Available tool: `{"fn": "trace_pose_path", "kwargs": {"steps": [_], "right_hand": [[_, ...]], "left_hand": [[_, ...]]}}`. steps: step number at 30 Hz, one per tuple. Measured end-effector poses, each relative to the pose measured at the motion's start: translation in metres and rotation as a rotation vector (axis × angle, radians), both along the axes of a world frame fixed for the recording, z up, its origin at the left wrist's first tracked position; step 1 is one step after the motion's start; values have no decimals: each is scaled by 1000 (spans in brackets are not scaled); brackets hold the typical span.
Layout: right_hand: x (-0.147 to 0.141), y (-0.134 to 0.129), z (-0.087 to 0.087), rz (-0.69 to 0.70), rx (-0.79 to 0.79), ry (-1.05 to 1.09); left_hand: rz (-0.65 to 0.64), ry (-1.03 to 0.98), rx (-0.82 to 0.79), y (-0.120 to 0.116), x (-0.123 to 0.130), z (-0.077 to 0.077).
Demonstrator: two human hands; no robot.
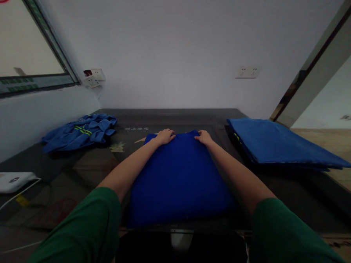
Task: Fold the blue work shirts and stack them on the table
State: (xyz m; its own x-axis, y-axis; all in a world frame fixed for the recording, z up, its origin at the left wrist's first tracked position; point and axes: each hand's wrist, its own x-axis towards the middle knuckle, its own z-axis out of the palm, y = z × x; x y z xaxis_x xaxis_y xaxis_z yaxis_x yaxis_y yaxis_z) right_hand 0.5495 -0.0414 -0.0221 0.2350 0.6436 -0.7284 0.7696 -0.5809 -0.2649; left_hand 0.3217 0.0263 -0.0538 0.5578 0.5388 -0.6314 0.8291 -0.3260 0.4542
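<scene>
A folded bright blue garment (181,179) lies flat on the dark table in front of me, its wide side nearest my body. What kind of garment it is, I cannot tell. At its far edge, left of the middle, my left hand (165,137) is closed on the cloth, fingers pointing inward. My right hand (204,137) pinches the far right corner, where the fabric rises slightly. Both arms reach forward along the sides of the garment. The undersides of the fingers are partly hidden.
On the left lies a crumpled blue garment (81,131) with yellow-green stripes. A stack of folded blue garments (281,143) sits at the right edge of the dark table (176,116). A white device (9,181) with a cable is at the near left. A wall stands behind.
</scene>
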Motion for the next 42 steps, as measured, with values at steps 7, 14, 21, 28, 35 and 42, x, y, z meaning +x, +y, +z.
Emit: {"fn": "trace_pose_path", "kwargs": {"steps": [7,14,21,28,35,42], "right_hand": [[-7,-11,-2,22,-7,-17],[-22,-22,5,261,148,-127],[-27,-21,31,404,341,-56],[-47,-53,53,554,29,298],[-29,-69,60,462,29,111],[3,-55,50,-132,130,62]], "left_hand": [[39,-71,61,-21,-7,-21],[104,-122,200,-26,-8,-2],[65,-98,57,-36,-16,52],[-23,68,-198,-64,-34,64],[66,-22,-33,-73,-38,65],[559,133,94,-33,-96,77]]}}
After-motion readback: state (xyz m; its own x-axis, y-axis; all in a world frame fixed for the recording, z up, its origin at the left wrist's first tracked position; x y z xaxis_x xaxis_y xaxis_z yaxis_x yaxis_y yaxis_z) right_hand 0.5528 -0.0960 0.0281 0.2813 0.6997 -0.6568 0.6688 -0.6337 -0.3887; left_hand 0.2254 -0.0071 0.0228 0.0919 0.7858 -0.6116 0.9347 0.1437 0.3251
